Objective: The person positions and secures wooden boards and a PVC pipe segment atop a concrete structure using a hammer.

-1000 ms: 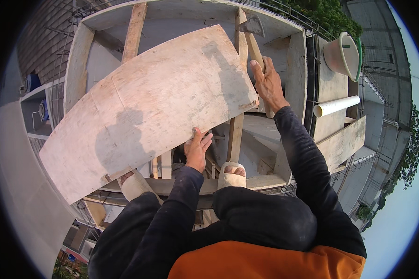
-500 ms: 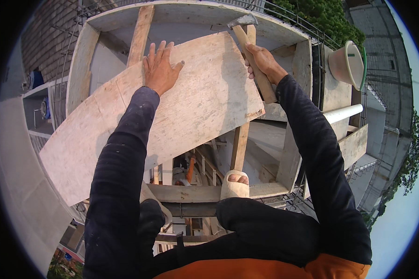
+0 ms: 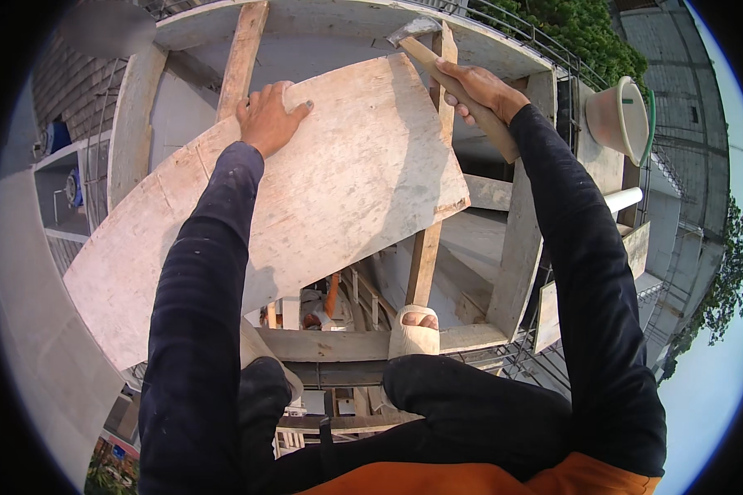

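"Looking at our left hand (image 3: 271, 118), what changes?"

"We shift it from the near edge of the panel (image 3: 330, 173) to its far edge, where it lies open, thumb spread. The panel spans the wooden frame (image 3: 326, 345), overhanging the frame's left edge."

"And our right hand (image 3: 482, 89)?"

"We wrap it around the wooden handle of the tool (image 3: 491, 132), its metal head now tipped toward the frame's far edge. That probably means we're steadying the panel rather than lifting it."
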### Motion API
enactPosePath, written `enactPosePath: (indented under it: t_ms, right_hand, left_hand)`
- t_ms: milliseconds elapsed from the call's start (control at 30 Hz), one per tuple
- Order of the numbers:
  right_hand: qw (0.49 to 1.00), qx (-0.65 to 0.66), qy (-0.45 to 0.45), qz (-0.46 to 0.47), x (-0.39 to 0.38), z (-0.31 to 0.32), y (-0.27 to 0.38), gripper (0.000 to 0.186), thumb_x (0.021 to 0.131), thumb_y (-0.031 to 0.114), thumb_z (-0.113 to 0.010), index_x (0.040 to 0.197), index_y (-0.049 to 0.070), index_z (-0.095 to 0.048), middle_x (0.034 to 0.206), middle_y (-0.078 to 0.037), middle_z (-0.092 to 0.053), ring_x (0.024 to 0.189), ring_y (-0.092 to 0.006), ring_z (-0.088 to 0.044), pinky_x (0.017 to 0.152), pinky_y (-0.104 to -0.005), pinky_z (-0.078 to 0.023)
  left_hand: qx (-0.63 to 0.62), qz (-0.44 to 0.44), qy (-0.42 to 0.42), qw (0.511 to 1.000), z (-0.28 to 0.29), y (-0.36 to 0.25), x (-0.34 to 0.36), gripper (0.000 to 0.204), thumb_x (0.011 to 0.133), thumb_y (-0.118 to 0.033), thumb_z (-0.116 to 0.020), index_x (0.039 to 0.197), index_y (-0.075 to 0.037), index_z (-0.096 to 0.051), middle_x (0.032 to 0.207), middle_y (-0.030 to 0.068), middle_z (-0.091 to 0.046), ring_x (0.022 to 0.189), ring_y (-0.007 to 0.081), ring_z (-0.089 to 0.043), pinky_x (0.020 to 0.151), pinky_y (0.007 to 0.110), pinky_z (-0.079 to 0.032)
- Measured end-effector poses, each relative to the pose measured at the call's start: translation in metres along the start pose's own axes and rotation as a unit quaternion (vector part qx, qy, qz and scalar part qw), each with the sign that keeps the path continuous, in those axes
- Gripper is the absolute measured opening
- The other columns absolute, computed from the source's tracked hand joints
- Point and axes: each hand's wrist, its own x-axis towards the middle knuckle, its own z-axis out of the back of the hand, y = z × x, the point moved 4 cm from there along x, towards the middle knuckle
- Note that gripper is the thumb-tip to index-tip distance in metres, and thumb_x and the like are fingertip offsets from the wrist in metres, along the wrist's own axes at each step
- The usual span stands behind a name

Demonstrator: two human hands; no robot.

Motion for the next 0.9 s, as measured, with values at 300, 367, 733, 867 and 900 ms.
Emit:
enactPosePath:
  t_ms: [300,367,733,867,900]
  right_hand:
    - [0.912,-0.254,-0.262,0.189,-0.015,-0.026,-0.012,0.064,0.109,0.058,-0.048,0.126,-0.003,-0.06,0.092,-0.031,-0.073,0.085,-0.0469,-0.074,0.078,-0.0533,-0.057]
    - [0.916,-0.272,-0.248,0.159,-0.011,-0.032,-0.012,0.064,0.109,0.057,-0.048,0.129,-0.003,-0.058,0.093,-0.035,-0.073,0.09,-0.0507,-0.073,0.084,-0.0555,-0.057]
    - [0.901,-0.321,-0.251,0.15,-0.01,-0.043,-0.03,0.062,0.109,0.057,-0.049,0.132,0.0,-0.056,0.091,-0.032,-0.073,0.088,-0.0497,-0.073,0.082,-0.0544,-0.058]
    - [0.929,-0.277,-0.212,0.124,-0.008,-0.034,-0.015,0.065,0.109,0.059,-0.048,0.131,-0.001,-0.056,0.086,-0.029,-0.072,0.086,-0.0465,-0.074,0.08,-0.0532,-0.059]
    - [0.941,-0.242,-0.201,0.122,-0.013,-0.041,-0.008,0.065,0.109,0.059,-0.048,0.13,-0.001,-0.056,0.086,-0.029,-0.072,0.086,-0.046,-0.074,0.079,-0.0531,-0.059]
  left_hand:
    - [-0.011,0.001,-0.005,1.0,0.002,-0.001,0.001,0.071,0.101,-0.055,-0.061,0.154,-0.009,-0.052,0.143,0.011,-0.058,0.14,0.0285,-0.043,0.122,0.053,-0.019]
    - [-0.009,0.006,-0.008,1.0,-0.003,0.002,0.004,0.07,0.101,-0.054,-0.062,0.154,-0.008,-0.052,0.142,0.0115,-0.059,0.139,0.0285,-0.044,0.122,0.052,-0.02]
    - [-0.03,-0.011,-0.03,0.999,-0.004,-0.001,0.003,0.067,0.099,-0.049,-0.067,0.15,-0.006,-0.056,0.14,0.0119,-0.061,0.135,0.0286,-0.047,0.12,0.05,-0.022]
    - [-0.031,-0.012,-0.037,0.999,-0.002,0.002,0.005,0.066,0.098,-0.049,-0.068,0.148,-0.007,-0.057,0.14,0.011,-0.062,0.134,0.0284,-0.047,0.12,0.05,-0.022]
    - [-0.028,-0.015,-0.039,0.999,-0.003,0.007,-0.001,0.066,0.098,-0.049,-0.069,0.148,-0.007,-0.058,0.139,0.0108,-0.062,0.134,0.0284,-0.047,0.12,0.05,-0.022]
